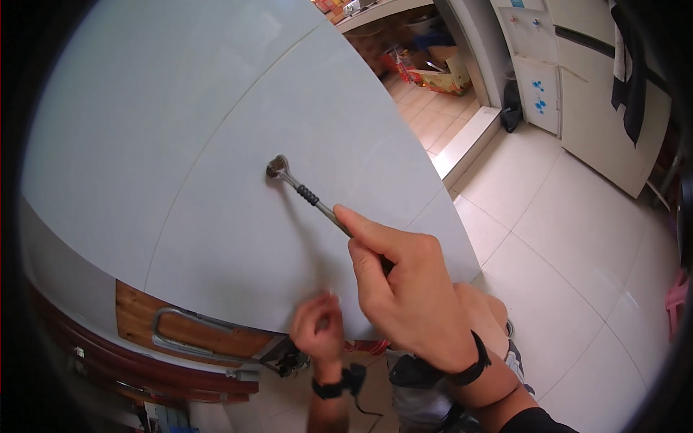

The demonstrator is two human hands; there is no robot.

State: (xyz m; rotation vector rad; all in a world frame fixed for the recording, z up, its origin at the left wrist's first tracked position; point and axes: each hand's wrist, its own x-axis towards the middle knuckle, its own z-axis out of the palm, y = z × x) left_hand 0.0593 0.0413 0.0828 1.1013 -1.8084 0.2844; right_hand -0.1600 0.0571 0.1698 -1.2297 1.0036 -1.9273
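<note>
My right hand [401,296] grips the shaft of a slim metal tool with a black ridged band [307,195]. The tool's rounded head [277,167] is at the pale tiled tabletop [180,101], casting a shadow; whether it touches the surface I cannot tell. Below the tool, at the near edge of the top, my left hand [317,328] has its fingers curled; what they hold, if anything, is too small to make out. A dark strap with a small device and cable is on my left wrist.
Below the top's left edge are a wooden board [133,310] with a metal bar and reddish wooden pieces [94,346]. At right are a raised doorway sill [465,144], a fridge [606,115] with dark cloth, and tiled floor [556,238]. A carton [444,76] lies beyond the doorway.
</note>
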